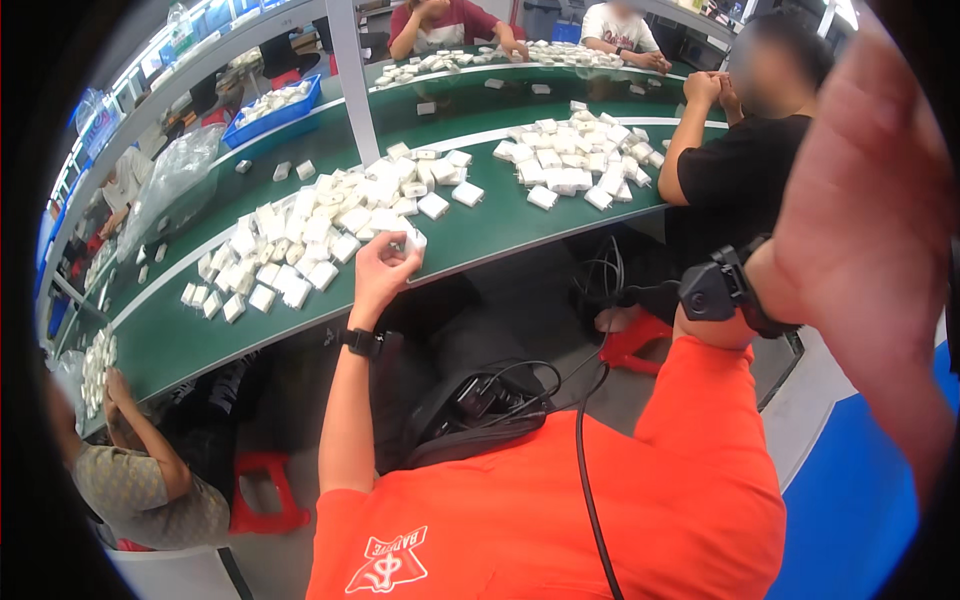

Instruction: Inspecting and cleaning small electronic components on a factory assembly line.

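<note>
My left hand (384, 268), with a black watch (362, 343) on its wrist, is closed on a small white power adapter (413, 240) at the table's near edge. Thumb and fingers pinch the block from its side. Just beyond lies a wide pile of similar white adapters (300, 232) on the green table. My right hand (868, 190) is raised close to the camera at the far right, palm large in view. Its fingers are cut off or lost at the picture's rim. A small black camera (712, 292) is strapped at that wrist.
A second adapter pile (570, 155) lies to the right, before a person in black (745, 150). A blue tray (275, 110) of adapters and a plastic bag (170, 190) lie at the left. A metal post (350, 80) rises behind the pile. Cables (585, 470) run from a black bag (480, 405) at my waist.
</note>
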`<state>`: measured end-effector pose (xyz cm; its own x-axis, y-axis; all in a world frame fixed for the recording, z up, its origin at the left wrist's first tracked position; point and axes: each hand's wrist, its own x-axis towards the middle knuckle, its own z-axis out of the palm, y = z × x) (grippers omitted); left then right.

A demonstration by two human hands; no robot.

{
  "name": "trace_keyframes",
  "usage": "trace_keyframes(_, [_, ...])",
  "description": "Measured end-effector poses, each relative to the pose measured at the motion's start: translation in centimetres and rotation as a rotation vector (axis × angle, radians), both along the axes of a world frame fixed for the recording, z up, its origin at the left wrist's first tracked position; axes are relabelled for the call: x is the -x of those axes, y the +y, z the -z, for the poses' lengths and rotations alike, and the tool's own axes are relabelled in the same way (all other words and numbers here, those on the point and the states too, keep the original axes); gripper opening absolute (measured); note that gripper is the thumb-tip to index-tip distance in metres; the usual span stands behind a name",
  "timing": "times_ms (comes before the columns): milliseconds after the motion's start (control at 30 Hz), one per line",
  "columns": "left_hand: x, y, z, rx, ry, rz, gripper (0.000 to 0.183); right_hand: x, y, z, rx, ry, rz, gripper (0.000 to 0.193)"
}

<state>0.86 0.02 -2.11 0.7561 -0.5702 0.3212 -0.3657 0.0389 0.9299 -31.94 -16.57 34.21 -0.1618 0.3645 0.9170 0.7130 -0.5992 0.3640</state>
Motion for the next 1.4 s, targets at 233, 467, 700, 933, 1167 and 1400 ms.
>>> trace_keyframes(233, [-0.1, -0.1, -0.2, 0.000, -0.042, -0.027, 0.039, 2.0, 1.0, -0.6, 0.040, -0.075, 0.023, 0.038])
trace_keyframes(467, [-0.3, -0.1, 0.3, -0.022, -0.019, -0.033, 0.039, 1.8, 1.7, -0.7, 0.042, -0.126, 0.031, 0.035])
trace_keyframes(700, [0.1, 0.0, 0.2, -0.057, 0.027, -0.057, 0.034, 2.0, 1.9, -0.9, 0.075, -0.197, -0.002, 0.033])
trace_keyframes(933, [0.4, 0.4, -0.3, -0.022, -0.025, -0.048, 0.028, 1.3, 2.3, -0.3, 0.063, -0.239, -0.015, 0.032])
trace_keyframes(1167, [0.4, 0.1, -0.1, -0.063, -0.021, -0.041, 0.030, 0.9, 1.9, 2.2, 0.050, -0.191, 0.030, 0.031])
trace_keyframes(1400, [0.3, 0.4, -0.3, -0.013, 0.048, 0.023, 0.032, -0.2, 1.7, 2.4, -0.002, -0.124, 0.113, 0.031])
